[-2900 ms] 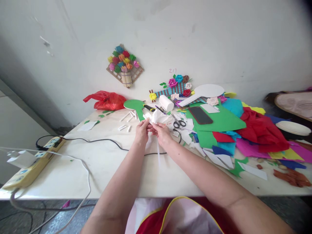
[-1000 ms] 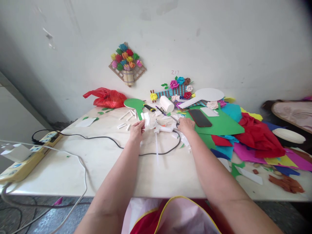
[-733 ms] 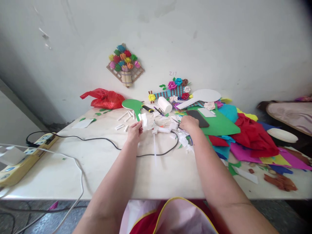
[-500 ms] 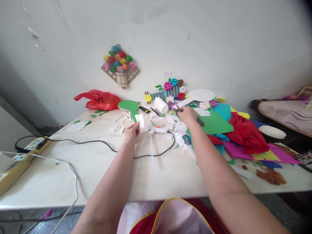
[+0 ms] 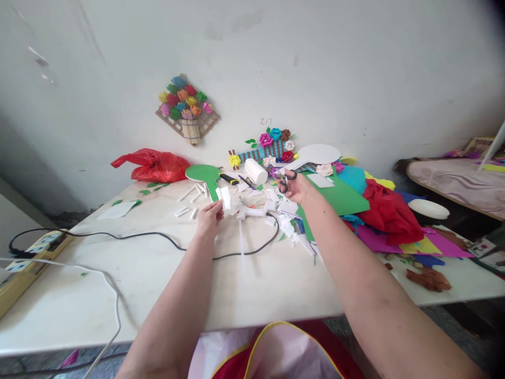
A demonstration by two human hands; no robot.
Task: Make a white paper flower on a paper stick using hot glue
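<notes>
Pinched in my left hand is a small piece of white paper, held up over the table. My right hand is closed round a pair of scissors, their dark handles against my fingers. Between the two hands a white glue gun lies on the table, with a clear stick reaching out toward me. White paper scraps are scattered just below my right hand. Beyond my left hand is a green paddle-shaped piece, with a yellow and black cutter beside it.
A red plastic bag stands at the back left. A black cord crosses the table to a power strip. Green card and red crepe paper pile up on the right. A white roll lies at the back.
My right hand has turned over, palm now more upward, so the scissors' handles show at its fingers. The left hand still holds the paper. The whole view has shifted slightly.
</notes>
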